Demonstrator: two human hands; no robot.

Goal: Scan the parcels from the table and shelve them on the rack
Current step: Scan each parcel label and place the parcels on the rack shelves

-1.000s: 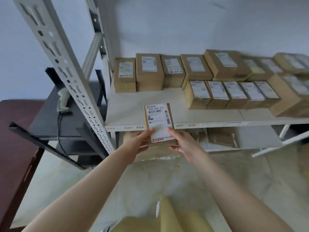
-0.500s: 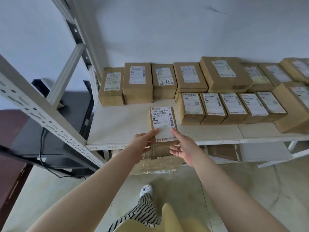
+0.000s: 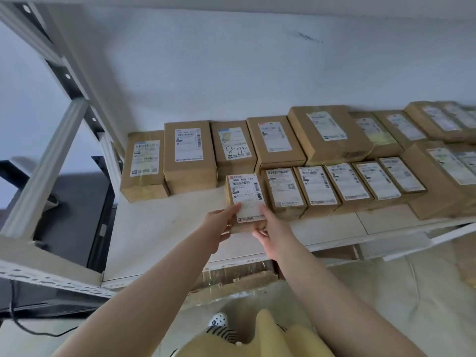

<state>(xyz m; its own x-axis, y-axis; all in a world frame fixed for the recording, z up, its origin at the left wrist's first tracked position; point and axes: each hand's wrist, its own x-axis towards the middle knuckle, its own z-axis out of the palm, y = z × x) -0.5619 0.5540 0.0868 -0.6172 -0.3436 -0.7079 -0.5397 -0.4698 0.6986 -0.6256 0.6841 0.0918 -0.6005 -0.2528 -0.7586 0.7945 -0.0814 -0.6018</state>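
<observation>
- Parcel (image 3: 246,200) sat flat on the shelf (image 3: 159,235), label up, at the left end of the front row, just beside the next small box (image 3: 283,191) to its right.
- Left hand (image 3: 219,224) held the parcel's near left corner, thumb on the label, fingers (image 3: 225,234) curled under or against the near edge.
- Right hand (image 3: 270,228) gripped the near right corner, thumb up along the label edge, fingers (image 3: 258,234) tucked at the front face.
- Both hands held the same parcel; neither gaped wide.
- Key relation: parcel lay straight ahead of the fingers, away from the person, long axis running front to back, same as the row beside it.
- Back row box (image 3: 233,148) stood just beyond its far end; whether they touched, could not tell.
- Both hands equally near, one per near corner.
- Judgement: placing step nearly done; next move looks like a short push forward or simple release, then pulling both hands back toward the body.
- Risk: nudging the neighbour box on the fingers' right.
</observation>
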